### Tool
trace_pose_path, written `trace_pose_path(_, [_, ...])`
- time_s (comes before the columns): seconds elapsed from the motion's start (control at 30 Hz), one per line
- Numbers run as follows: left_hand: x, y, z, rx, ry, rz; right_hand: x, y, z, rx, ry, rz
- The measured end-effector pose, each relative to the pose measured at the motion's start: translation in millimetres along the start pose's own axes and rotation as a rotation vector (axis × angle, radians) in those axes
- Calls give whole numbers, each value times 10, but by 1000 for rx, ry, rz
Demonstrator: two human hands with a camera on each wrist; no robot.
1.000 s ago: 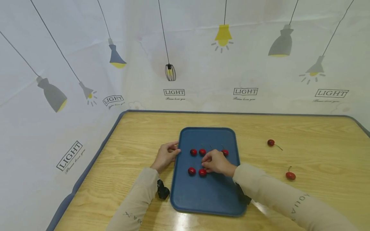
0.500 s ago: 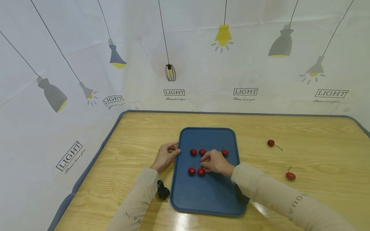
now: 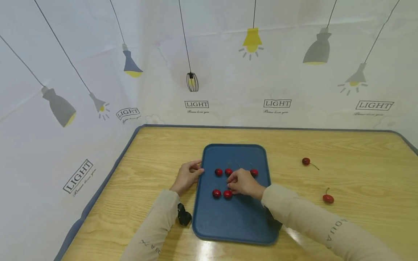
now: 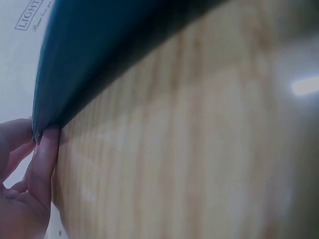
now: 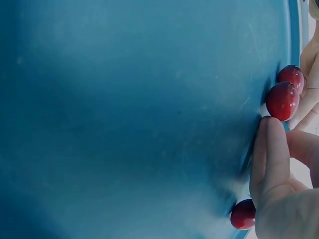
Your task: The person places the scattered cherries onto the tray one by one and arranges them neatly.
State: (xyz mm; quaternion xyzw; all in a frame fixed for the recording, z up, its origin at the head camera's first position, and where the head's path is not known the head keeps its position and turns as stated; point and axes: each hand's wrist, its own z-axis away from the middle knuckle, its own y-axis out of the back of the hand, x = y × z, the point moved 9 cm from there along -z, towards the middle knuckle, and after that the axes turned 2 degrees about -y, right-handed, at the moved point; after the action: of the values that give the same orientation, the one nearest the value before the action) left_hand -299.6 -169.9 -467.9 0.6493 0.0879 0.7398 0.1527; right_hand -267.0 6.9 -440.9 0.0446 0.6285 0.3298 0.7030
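Wall lettering “LIGHT” [image 3: 196, 104], left hand [image 3: 187, 177] in pinch on tray [image 3: 234, 223], right hand [image 3: 245, 182] in near-closed fingertip pinch on cherry [image 3: 227, 194].

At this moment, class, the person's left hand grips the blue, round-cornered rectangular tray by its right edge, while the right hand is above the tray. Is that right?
The edge is wrong: the head view shows the left hand gripping the blue, round-cornered rectangular tray by its left edge. The right hand is above the tray, as stated.

I have the left hand [image 3: 187, 177] pinching, thumb opposite fingers, and the right hand [image 3: 243, 182] (sleeved forearm [image 3: 303, 209] slanting inward) with thumb and fingertips together.
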Motion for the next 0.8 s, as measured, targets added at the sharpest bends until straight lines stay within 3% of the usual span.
trace_pose_path(0.5, [-6,3,-4,-1,-12,10,36,-22,16,-30,-26,3])
trace_pose_path(0.73, [57,1,24,-15,-77,21,42,-14,15,-28,-19,4])
trace_pose_path(0.8, [49,-2,13,-13,-69,21,38,-12,12,-29,-15,8])
